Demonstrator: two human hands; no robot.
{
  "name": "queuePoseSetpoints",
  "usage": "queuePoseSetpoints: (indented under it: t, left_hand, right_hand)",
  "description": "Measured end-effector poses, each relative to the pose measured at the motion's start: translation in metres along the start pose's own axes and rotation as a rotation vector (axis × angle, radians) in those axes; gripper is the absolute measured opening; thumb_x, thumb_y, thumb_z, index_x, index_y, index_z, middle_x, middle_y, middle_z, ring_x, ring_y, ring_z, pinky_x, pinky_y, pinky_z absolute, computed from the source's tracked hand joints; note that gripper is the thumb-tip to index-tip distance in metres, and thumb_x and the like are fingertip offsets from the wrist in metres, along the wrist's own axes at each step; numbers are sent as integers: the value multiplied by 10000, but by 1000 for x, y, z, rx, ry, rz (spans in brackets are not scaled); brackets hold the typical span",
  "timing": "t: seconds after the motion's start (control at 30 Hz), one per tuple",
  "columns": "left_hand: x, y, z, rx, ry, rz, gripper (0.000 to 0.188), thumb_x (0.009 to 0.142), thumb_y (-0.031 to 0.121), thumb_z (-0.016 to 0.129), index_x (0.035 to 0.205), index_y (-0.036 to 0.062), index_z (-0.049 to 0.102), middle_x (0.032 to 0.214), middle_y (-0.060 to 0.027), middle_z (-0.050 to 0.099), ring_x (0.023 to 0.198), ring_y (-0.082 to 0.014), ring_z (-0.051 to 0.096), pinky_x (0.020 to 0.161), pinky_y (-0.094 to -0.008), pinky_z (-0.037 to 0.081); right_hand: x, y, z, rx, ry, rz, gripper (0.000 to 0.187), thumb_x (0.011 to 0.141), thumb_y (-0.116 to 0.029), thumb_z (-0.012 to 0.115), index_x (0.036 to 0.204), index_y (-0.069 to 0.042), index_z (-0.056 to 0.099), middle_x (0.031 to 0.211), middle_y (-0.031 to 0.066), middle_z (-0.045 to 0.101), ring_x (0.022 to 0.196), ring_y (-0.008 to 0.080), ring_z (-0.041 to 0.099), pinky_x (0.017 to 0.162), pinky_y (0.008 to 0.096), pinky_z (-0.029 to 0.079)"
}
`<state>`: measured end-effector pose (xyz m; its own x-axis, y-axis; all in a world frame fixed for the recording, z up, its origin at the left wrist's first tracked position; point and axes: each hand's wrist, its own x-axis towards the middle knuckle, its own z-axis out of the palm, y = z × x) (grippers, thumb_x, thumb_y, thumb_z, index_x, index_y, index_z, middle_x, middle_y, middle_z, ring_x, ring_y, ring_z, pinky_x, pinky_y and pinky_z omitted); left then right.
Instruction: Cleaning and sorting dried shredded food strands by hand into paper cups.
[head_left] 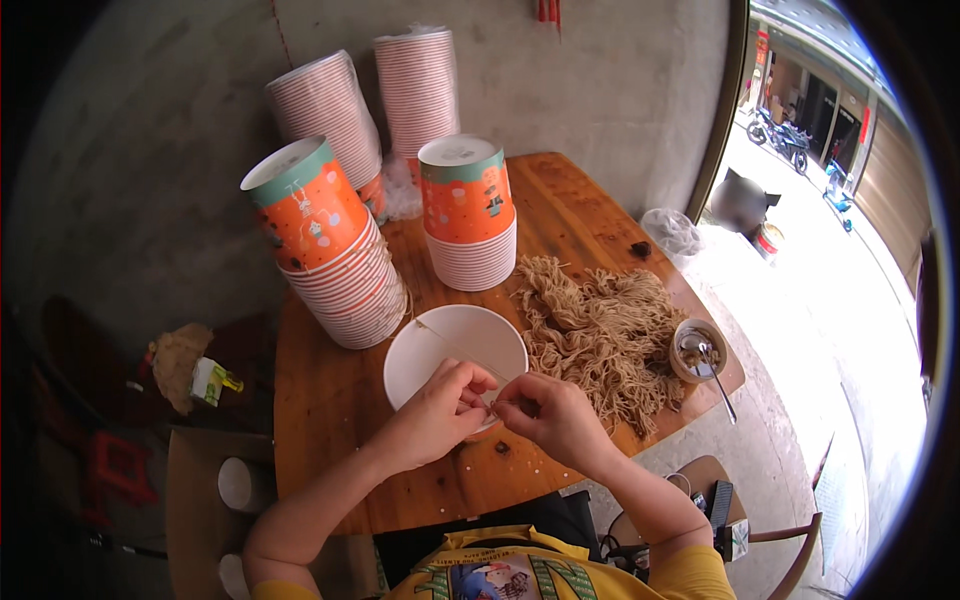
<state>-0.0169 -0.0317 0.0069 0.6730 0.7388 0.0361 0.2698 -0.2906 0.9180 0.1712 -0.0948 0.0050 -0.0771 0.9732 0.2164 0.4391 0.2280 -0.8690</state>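
White tub (428,357), thin strand (452,339) across

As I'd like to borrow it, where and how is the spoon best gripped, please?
Probably pinch the spoon handle near its free end, from the right: it slants out past the small bowl, while tan strands crowd the bowl's left.

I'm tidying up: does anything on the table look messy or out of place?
The tan strands lie in a loose tangle, and the spoon in the small bowl pokes out over the edge of the table, which looks easy to knock.
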Motion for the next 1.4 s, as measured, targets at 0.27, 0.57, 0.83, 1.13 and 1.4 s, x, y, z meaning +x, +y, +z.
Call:
queuePoseSetpoints:
  t: [0.27, 0.57, 0.83, 1.13, 1.4]
  left_hand:
    - [-8, 16, 0, 195, 60, -23, 162, 874, 42, 596, 1031, 9, 575, 935, -66, 553, 842, -158, 585, 771, -284, 494]
    - [-6, 16, 12, 225, 153, 6, 70, 879, 41, 600, 923, 10, 556, 844, -49, 576, 741, -126, 587, 680, -276, 498]
    - [-4, 16, 11, 114, 103, -86, 73, 897, 44, 581, 929, 3, 529, 823, -51, 621, 764, -112, 614, 689, -272, 515]
    - [-4, 16, 11, 64, 106, -140, 100, 874, 44, 605, 887, 0, 517, 794, -39, 603, 749, -96, 591, 678, -261, 504]
    - [1, 10, 5, -280, 76, -145, 261, 836, -43, 601, 1000, 41, 416, 910, -51, 565, 821, -82, 568, 736, -241, 493]
  right_hand:
    - [-1, -1, 2, -11, 14, -10, 142, 839, -133, 677, 873, -1, 640, 734, 71, 609, 606, 143, 558, 580, 288, 463]
    - [-3, -5, 1, -44, 17, 0, 126, 831, -114, 678, 857, -1, 629, 779, 93, 624, 653, 194, 626, 602, 306, 504]
    - [-5, -2, 3, -61, 48, -42, 138, 819, -110, 686, 859, 4, 619, 776, 83, 618, 646, 177, 609, 608, 292, 491]
    - [-6, -4, 4, -48, 43, -26, 156, 831, -132, 687, 850, 5, 615, 745, 79, 606, 631, 161, 595, 594, 289, 480]
    - [-1, 3, 7, -23, 88, -62, 122, 840, -109, 668, 870, 0, 622, 738, 58, 593, 611, 120, 548, 576, 262, 454]
